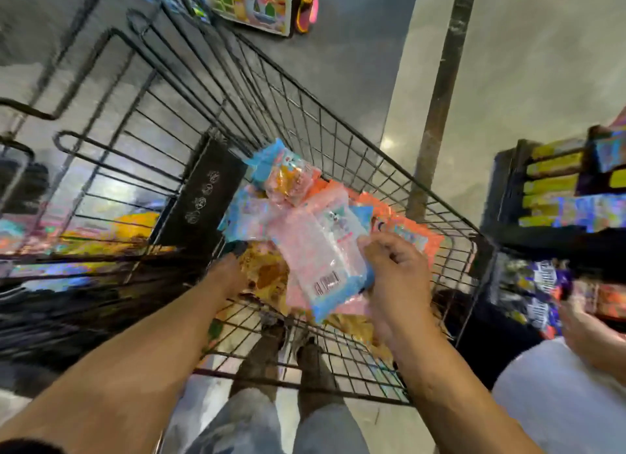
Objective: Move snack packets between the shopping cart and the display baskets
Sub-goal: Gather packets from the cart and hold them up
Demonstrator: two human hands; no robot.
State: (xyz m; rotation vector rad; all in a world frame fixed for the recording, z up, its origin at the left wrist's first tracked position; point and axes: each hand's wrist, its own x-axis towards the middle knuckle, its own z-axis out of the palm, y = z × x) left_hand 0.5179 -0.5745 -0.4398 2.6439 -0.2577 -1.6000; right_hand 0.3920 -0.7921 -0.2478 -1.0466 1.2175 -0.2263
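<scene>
Looking straight down into a black wire shopping cart with both bare arms reaching in. The right hand has its fingers curled around the edge of a pink and blue snack packet, barcode side up, holding it just above the pile. So that grip is closed on the packet, thumb side tucked against the blue edge.

The left hand is lower down at the cart's left side, fingertips dipping in by a yellow-orange packet. Honestly can't tell if that grip has hold of anything, the fingers are hidden and the whole shot is blurry.

More packets sit in the cart beyond the held one: a blue and orange one on top toward the far end, and orange ones against the right wall.

Display baskets of black wire stand to the left, with colourful packets smeared by blur underneath. On the right a shelf holds yellow and purple packs, and another person's hand shows at that edge. Grey floor beyond.
</scene>
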